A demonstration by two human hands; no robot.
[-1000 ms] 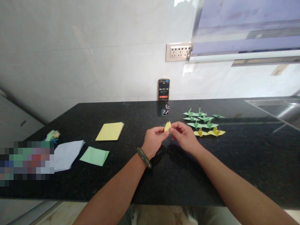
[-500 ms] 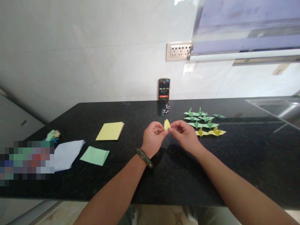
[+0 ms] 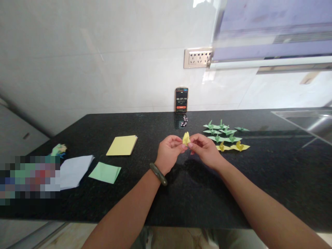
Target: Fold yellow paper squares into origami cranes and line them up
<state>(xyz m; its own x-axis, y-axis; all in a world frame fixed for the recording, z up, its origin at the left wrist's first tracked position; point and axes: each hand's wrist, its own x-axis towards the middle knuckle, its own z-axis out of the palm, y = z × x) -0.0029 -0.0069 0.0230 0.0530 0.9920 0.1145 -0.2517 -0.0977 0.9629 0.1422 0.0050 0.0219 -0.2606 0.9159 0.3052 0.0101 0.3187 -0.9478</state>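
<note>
A small folded piece of yellow paper (image 3: 186, 138) is pinched between both my hands above the black counter (image 3: 181, 186). My left hand (image 3: 168, 152), with a dark bracelet on its wrist, grips the paper's left side with closed fingers. My right hand (image 3: 204, 149) pinches its right side. Just to the right lie several finished paper cranes, green ones (image 3: 220, 132) at the back and two yellow ones (image 3: 232, 146) in front.
A yellow paper stack (image 3: 121, 145), a green sheet (image 3: 105, 172) and a pale blue sheet (image 3: 74, 170) lie at the left. A phone (image 3: 181, 99) showing a timer leans on the wall, beads (image 3: 184, 120) before it. A sink (image 3: 308, 121) sits far right.
Both hands lifted slightly with the yellow paper and shifted their pinch on it; the fold looks a little more crumpled. Nothing else moved.
</note>
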